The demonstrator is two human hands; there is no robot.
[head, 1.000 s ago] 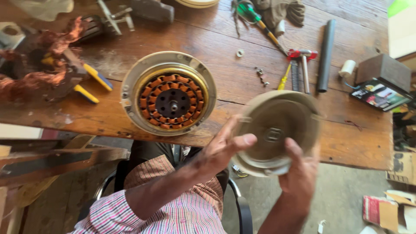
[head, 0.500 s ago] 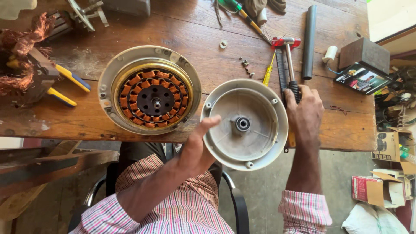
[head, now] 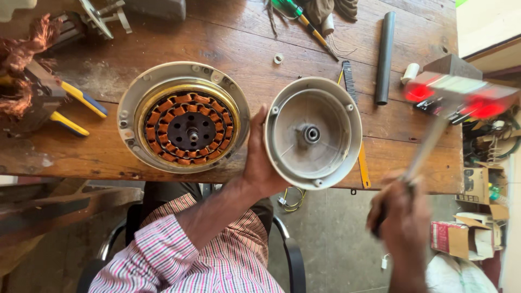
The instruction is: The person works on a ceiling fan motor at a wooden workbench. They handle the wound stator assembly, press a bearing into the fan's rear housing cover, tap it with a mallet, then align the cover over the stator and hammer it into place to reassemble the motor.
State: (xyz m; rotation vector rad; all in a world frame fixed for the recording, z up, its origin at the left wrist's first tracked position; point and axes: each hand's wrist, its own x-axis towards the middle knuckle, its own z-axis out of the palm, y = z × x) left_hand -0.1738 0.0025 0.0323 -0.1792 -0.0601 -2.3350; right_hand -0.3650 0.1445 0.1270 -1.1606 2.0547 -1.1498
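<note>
My left hand (head: 260, 157) grips the left rim of a round grey motor cover (head: 313, 133), open side up, with a bearing at its centre, resting at the wooden table's front edge. My right hand (head: 401, 220) is closed around the handle of a red-headed hammer (head: 461, 95), blurred by motion, raised to the right of the cover. Left of the cover lies the other motor half (head: 183, 116), a grey housing with copper windings and a central shaft.
The wooden table (head: 228, 49) also carries a black tube (head: 384, 57), a yellow-handled file (head: 358, 146), a green-handled screwdriver (head: 296, 13), blue-and-yellow pliers (head: 81, 106), loose copper wire (head: 21, 59) and a small washer (head: 278, 58). Cardboard boxes (head: 467, 228) sit on the floor at right.
The cover went from held in the air to resting on the table. My right hand took the hammer off the table and swung it up to the right.
</note>
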